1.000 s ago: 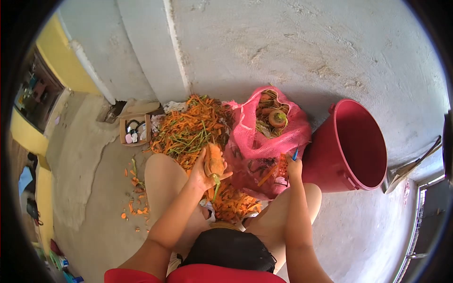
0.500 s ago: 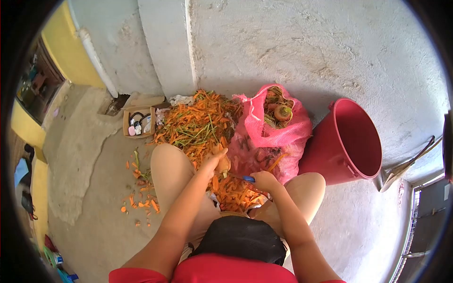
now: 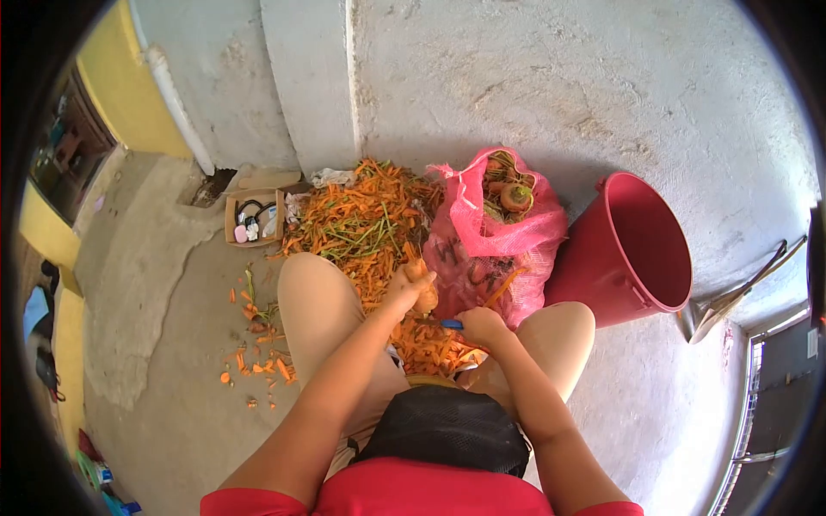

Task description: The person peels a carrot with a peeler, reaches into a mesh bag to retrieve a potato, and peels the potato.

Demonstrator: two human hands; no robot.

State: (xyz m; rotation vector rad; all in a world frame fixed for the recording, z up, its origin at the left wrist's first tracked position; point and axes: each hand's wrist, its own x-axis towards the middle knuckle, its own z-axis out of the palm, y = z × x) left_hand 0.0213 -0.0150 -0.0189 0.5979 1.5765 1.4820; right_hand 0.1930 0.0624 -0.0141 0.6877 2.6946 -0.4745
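Note:
My left hand (image 3: 408, 288) is closed around a pale orange carrot (image 3: 426, 298), held upright between my knees. In my right hand (image 3: 482, 328) is a tool with a blue handle (image 3: 452, 324); its blade, close to the carrot's lower end, is too small to make out. Orange peelings (image 3: 430, 346) lie below both hands, between my legs. Beyond my left hand spreads a large heap of peelings and green stems (image 3: 361, 224). A pink mesh sack (image 3: 538, 258) stands ahead on the right, with carrots (image 3: 516, 198) showing in its opening.
A large red bucket (image 3: 594, 258) leans tilted right of the sack, near the grey wall (image 3: 516, 77). A small cardboard box (image 3: 231, 225) with assorted items sits left of the heap. Carrot scraps (image 3: 281, 368) are scattered on the floor. A dustpan-like object (image 3: 718, 318) rests far right.
My left hand and the carrot have shifted slightly right and up. The blue-handled tool is still in my right hand, close to where it was. The view has tilted slightly.

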